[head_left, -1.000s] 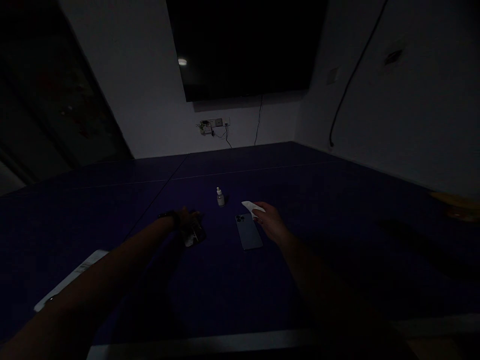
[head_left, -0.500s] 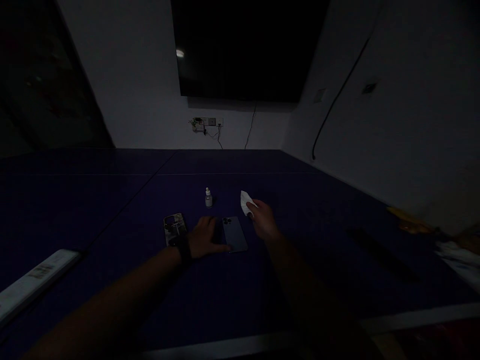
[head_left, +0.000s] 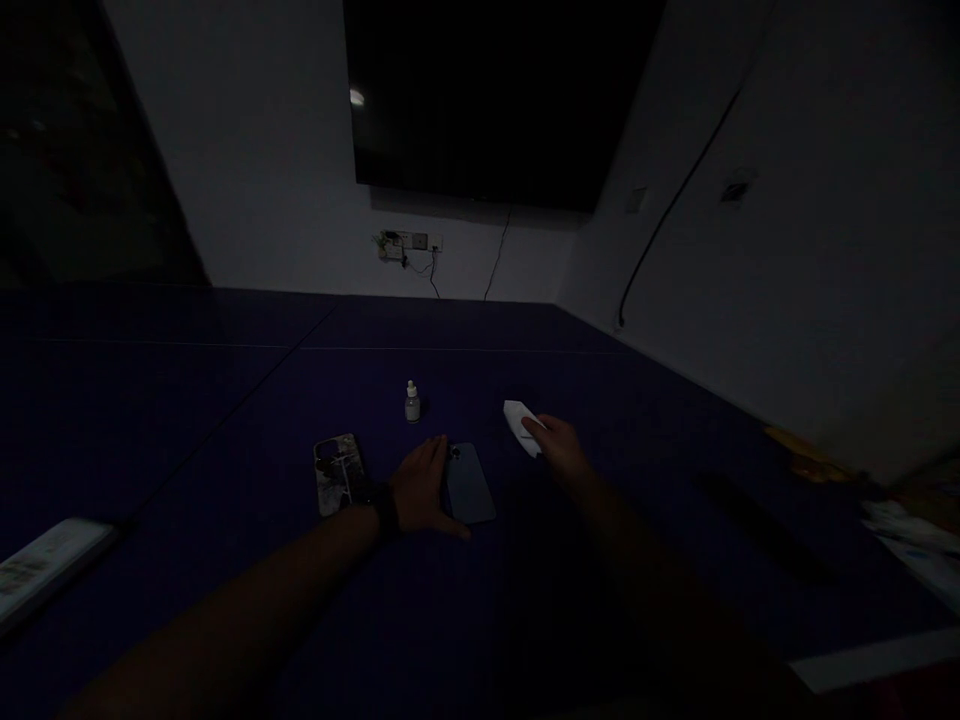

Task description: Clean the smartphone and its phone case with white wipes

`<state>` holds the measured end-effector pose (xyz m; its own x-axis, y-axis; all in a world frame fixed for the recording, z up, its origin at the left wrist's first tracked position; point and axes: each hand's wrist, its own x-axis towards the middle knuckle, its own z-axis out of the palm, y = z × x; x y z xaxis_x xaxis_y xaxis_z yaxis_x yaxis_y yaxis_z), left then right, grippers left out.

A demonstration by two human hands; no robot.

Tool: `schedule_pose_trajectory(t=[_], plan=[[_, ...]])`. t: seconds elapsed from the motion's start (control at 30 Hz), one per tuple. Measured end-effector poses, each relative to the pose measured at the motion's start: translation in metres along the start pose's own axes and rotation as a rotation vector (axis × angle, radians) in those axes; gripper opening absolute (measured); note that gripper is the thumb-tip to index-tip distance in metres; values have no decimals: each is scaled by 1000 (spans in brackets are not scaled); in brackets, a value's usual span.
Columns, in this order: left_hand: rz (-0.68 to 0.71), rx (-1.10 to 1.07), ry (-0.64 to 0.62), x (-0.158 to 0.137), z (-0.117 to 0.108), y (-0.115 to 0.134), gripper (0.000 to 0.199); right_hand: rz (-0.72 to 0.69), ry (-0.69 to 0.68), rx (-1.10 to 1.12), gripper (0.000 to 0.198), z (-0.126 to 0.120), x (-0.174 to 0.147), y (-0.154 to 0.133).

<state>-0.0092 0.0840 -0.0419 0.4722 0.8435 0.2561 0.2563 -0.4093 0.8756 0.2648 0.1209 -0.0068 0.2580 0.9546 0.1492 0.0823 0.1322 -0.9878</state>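
A smartphone (head_left: 471,485) with a bluish-grey back and a camera cluster lies face down on the dark blue table. Along its left edge lies my left hand (head_left: 421,487), fingers stretched forward near the camera corner and thumb spread toward the lower edge; firm contact is hard to make out in the dark. My right hand (head_left: 560,447) pinches a folded white tissue (head_left: 520,424), held to the right of the phone and apart from it. Left of my left wrist is a patterned phone case (head_left: 335,470). Beyond the phone stands a small dropper bottle (head_left: 412,405) with a white top.
A white box-like object (head_left: 52,560) sits at the left. On the right lie a long dark object (head_left: 757,525) and some yellow and white items (head_left: 814,455). At the far wall are sockets with cables (head_left: 409,243) below a large dark screen (head_left: 495,100).
My right hand has moved right, away from the phone, with the tissue. My left thumb has shifted off the phone's lower part. The camera view has shifted slightly.
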Motion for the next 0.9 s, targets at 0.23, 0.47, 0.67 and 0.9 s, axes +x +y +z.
schedule_pose_trajectory(t=[0.23,0.47,0.67,0.9], plan=[[41,-70,11,1,-1,-1,134,20,-75,112,46,25,2,18],[77,-23,37,-3,0,-4,132,65,-165,107,32,34,-1,22],[62,90,-32,-5,0,-1,135,-92,-247,-78,25,21,0,21],[85,231,-65,-5,1,-3,141,-649,-635,-667,38,22,-7,34]])
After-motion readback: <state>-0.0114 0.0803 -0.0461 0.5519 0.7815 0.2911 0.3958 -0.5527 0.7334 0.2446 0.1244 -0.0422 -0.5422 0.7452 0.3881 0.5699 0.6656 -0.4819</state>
